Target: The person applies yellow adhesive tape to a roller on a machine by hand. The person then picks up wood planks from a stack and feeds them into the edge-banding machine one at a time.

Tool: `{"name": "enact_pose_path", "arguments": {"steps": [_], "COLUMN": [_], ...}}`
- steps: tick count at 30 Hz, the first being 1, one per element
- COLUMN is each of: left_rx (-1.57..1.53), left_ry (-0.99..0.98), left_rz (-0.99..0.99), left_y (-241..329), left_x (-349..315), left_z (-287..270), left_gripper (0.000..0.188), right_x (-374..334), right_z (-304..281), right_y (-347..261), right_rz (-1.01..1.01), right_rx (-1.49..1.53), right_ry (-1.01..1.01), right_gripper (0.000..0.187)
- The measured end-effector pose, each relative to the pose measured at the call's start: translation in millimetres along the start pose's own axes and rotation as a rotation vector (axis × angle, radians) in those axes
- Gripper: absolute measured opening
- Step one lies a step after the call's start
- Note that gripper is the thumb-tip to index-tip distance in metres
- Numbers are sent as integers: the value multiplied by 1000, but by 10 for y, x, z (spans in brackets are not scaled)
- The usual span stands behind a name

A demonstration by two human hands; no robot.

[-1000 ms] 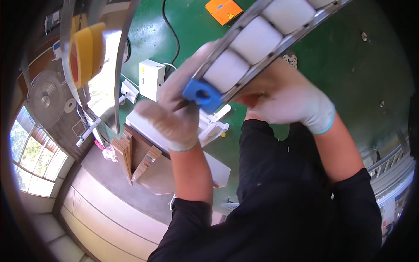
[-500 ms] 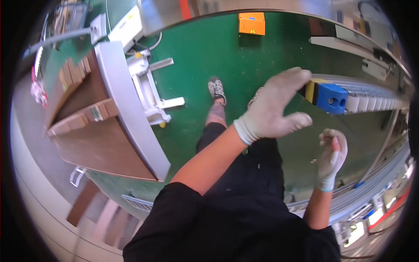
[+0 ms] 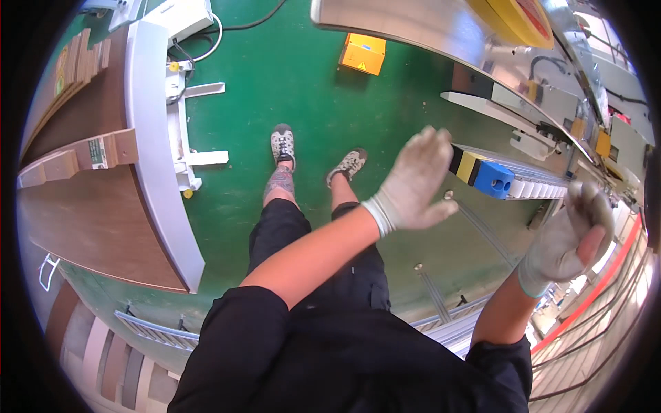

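Note:
My left hand (image 3: 415,182), in a pale work glove, is stretched out with its thumb apart and holds nothing. Its fingertips are close to the black-and-yellow end of a rail (image 3: 533,184) with a blue end block (image 3: 494,180) and a row of white rollers; whether they touch it I cannot tell. On the far right my right hand (image 3: 570,237) is raised beside the other part of this rail. Its gloved fingers are loosely bent, the thumb stands apart with its tip bare, and nothing shows in it.
On the left, a brown-topped table (image 3: 103,227) with a grey edge carries strips of brown board (image 3: 82,160). A white wheeled frame (image 3: 177,127) stands beside it. An orange box (image 3: 363,54) sits on the green floor (image 3: 275,76). A metal machine table (image 3: 413,24) crosses the top right.
The view has swung right, so the left table and the floor things sit further left. My right hand has risen and moved outward to the right. My left hand stays stretched near the blue-ended rail.

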State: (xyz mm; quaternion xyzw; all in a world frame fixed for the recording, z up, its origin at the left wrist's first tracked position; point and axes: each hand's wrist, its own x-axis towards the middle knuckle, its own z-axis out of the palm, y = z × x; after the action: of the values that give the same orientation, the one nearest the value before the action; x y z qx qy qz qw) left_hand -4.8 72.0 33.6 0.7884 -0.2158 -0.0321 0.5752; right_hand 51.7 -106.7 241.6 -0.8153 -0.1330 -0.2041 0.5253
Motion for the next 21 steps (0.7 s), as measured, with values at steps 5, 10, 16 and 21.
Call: {"name": "enact_pose_path", "arguments": {"steps": [5,10,16,21], "left_rx": [18,273,-156,-222], "left_ry": [94,-138,178,362], "left_rz": [-88,-229,-440,-117], "left_y": [272,-308,-397,260], "left_x": [-17,-262,-452,-159], "left_z": [166,-253,-871,-1708], "left_gripper": [83,79,51,45], "right_x": [664,1027,1163,722], "right_z": [719,954,1154,1159], "right_y": [129,429,556,-73], "right_rz": [-86,-135,-264,-34], "right_rx": [-249,-496,-746,-572], "right_ry": [-73,-376,-439,-394], "right_gripper": [52,62,34,23]}}
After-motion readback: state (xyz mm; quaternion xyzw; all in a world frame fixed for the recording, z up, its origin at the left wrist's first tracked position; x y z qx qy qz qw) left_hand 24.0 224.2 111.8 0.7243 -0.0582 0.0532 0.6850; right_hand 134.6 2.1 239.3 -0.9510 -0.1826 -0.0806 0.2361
